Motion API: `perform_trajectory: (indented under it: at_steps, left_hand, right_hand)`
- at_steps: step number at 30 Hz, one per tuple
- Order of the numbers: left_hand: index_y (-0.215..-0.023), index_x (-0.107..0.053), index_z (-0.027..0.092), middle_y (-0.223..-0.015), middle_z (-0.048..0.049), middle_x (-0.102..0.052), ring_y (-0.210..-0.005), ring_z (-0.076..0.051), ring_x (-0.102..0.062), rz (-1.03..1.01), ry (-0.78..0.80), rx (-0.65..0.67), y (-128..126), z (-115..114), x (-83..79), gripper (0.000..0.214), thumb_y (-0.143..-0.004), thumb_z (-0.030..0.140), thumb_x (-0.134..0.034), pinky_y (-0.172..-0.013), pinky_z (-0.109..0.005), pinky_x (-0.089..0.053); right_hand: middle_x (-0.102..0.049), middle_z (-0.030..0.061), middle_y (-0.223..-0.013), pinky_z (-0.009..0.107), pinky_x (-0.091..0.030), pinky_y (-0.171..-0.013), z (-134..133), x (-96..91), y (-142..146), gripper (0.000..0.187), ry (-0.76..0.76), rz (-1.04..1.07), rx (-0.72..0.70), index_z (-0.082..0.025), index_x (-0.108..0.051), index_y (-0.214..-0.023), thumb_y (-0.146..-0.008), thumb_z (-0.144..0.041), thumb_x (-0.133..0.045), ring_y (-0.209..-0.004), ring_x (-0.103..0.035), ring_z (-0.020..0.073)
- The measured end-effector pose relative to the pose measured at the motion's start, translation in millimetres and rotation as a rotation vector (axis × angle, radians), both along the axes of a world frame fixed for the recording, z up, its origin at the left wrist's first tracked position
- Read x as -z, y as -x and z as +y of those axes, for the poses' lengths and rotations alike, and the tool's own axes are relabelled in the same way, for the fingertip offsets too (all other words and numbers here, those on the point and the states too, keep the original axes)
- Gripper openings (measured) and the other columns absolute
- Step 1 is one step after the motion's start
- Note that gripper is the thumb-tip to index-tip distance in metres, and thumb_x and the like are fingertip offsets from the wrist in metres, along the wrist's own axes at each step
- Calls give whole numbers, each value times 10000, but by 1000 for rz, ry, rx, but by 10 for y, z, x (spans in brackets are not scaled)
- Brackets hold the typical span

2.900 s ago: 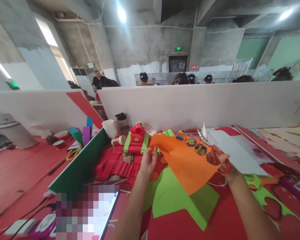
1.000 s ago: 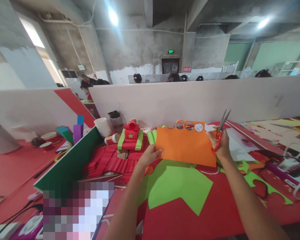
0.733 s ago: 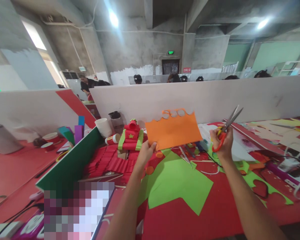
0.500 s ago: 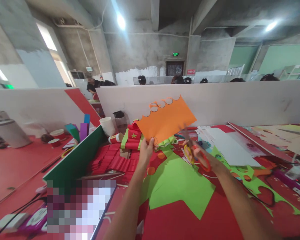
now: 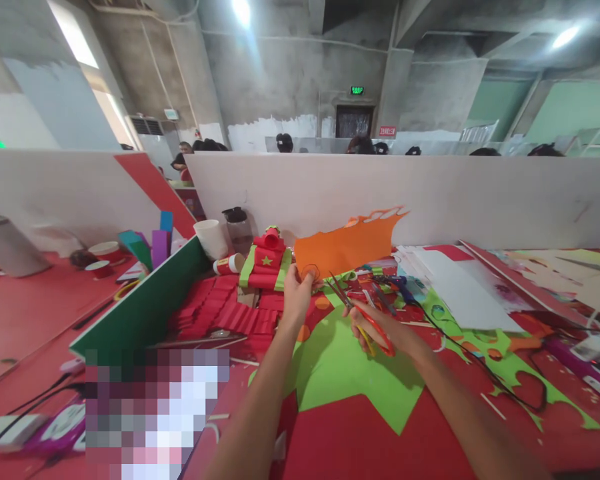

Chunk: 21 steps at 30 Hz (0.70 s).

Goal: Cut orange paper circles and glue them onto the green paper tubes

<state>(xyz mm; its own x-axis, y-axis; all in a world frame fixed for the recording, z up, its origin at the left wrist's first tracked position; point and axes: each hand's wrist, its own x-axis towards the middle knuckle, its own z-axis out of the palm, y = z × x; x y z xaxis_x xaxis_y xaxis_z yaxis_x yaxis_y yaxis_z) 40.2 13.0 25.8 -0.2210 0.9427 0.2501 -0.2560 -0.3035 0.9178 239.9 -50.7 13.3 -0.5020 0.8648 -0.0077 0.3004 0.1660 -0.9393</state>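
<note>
My left hand [image 5: 298, 291] pinches the lower left corner of an orange sheet of paper [image 5: 347, 248], beside a circle drawn on it. Scalloped cut-outs and thin strips run along the sheet's far edge. In my right hand [image 5: 367, 323] is a pair of scissors [image 5: 375, 328] with red and yellow handles. Their blades are parted, with the tips close to the sheet's lower edge near the drawn circle; whether they touch it I cannot tell. Beneath both hands lies a large green paper star [image 5: 360, 373]. Small orange paper discs [image 5: 304, 333] rest by my left wrist.
Pleated red paper [image 5: 230, 307] and a red-green star-marked piece [image 5: 266, 260] lie left, by a green board [image 5: 145, 300]. White sheets [image 5: 465, 287], a hot glue gun [image 5: 403, 287] with its cord, and green scraps [image 5: 555, 393] lie right. A white partition [image 5: 480, 200] stands behind.
The orange sheet has tipped flatter and lowered slightly. My right hand has moved left with the scissors, bringing the blades to the sheet's lower edge. The camera view has shifted a little.
</note>
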Motion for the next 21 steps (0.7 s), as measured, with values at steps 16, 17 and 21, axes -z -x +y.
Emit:
perform_trajectory:
  at_steps: [16,17,21]
  left_hand:
    - [-959,-517,191,-895,-25,-667,-684,-133,-668,9,17,176,-140,-73,61,357,-750,377,-738,-685,-281,-570]
    - [-951,-525,192,-893,-29,-672,-706,-141,-668,11,21,174,-147,-80,56,355,-749,390,-739,-689,-283,-567]
    - [-909,-557,185,-882,-32,-668,-761,-154,-649,73,23,163,-165,-102,42,290,-754,367,-721,-689,-270,-546]
  right_hand:
    - [-560,-25,-710,247,-514,-479,5,78,151,569,38,139,79,-222,-541,-1084,-902,-751,-437,-524,-570,128]
    - [-565,-24,-706,249,-512,-479,7,88,152,566,31,138,80,-224,-543,-1082,-902,-751,-438,-525,-573,131]
    - [-578,-23,-720,254,-514,-486,47,143,159,552,-17,128,111,-230,-541,-1067,-911,-746,-425,-530,-589,131]
